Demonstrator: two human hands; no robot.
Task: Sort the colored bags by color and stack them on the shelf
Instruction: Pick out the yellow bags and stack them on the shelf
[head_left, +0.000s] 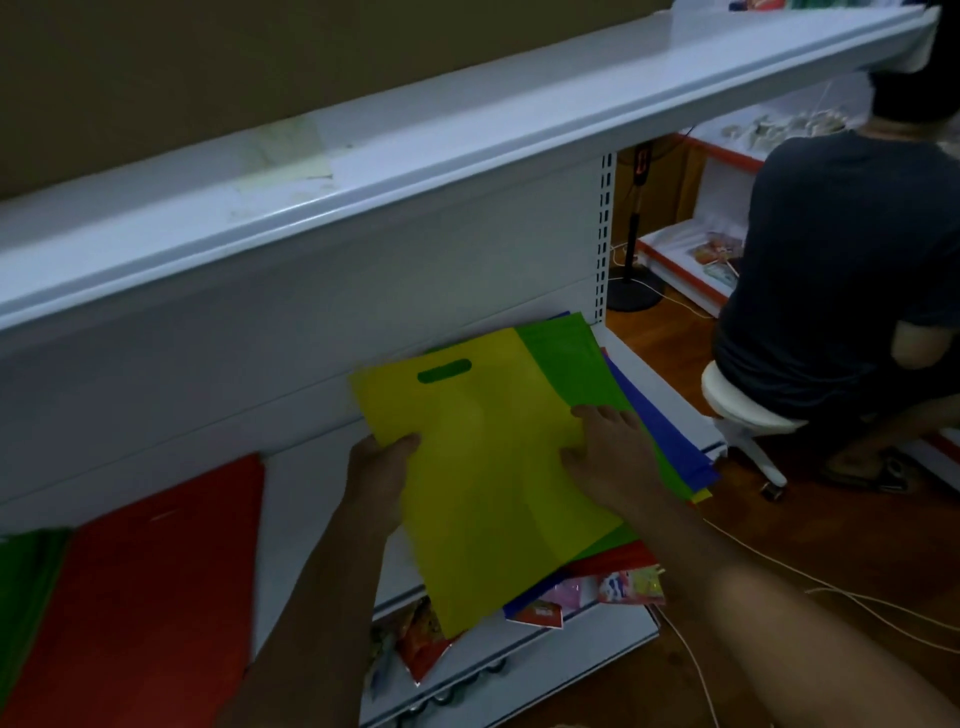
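Observation:
A yellow bag (483, 467) with a cut-out handle lies on top of a mixed pile on the white shelf (311, 483). My left hand (376, 467) grips its left edge, thumb on top. My right hand (610, 452) rests flat on its right side, fingers spread. Under the yellow bag a green bag (566, 358) and a blue bag (665, 436) stick out to the right, and a red one (618, 558) shows at the front. To the left on the same shelf lie a red bag stack (150, 582) and a green bag stack (26, 587).
The upper white shelf (467, 135) overhangs the work area. Snack packets (623, 584) sit on the lower shelf below the pile. A person in a dark shirt (831, 270) sits on a white stool (743, 410) at the right. White cables (831, 592) run across the wooden floor.

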